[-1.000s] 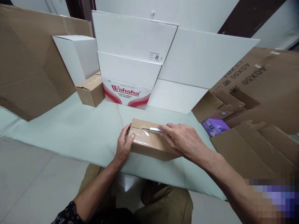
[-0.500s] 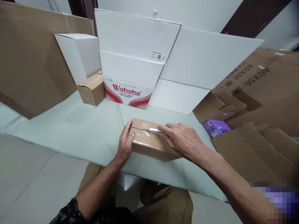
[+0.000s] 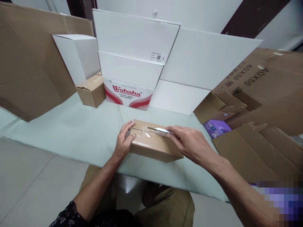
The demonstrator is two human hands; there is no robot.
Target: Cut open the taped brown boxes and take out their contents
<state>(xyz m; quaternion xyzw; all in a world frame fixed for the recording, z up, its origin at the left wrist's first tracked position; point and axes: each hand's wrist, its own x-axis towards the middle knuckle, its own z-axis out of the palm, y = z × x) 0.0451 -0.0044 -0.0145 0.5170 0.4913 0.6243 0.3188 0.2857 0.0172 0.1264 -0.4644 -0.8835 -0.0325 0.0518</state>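
Observation:
A brown cardboard box [image 3: 153, 143] lies on the pale green cloth close in front of me, with clear tape along its top seam. My left hand [image 3: 124, 141] grips the box's left end, thumb on the top edge and fingers around the far side. In my right hand [image 3: 190, 141] is a box cutter [image 3: 162, 130] with a whitish handle, its thin dark blade pointing left over the taped seam. Near the left end the seam looks slit. Whether the blade tip touches the tape, I cannot tell.
White cartons, including a Wahaha water carton [image 3: 127, 94], stand behind. A small brown box [image 3: 91, 91] and a large cardboard sheet [image 3: 35, 63] are at left. Open brown cartons [image 3: 246, 151] and a purple box [image 3: 216, 128] sit at right, beside the cloth-covered table [image 3: 59, 132].
My right hand has slid the box cutter rightward along the seam and its blade now shows, lifted into view. My left hand still holds the box's left end.

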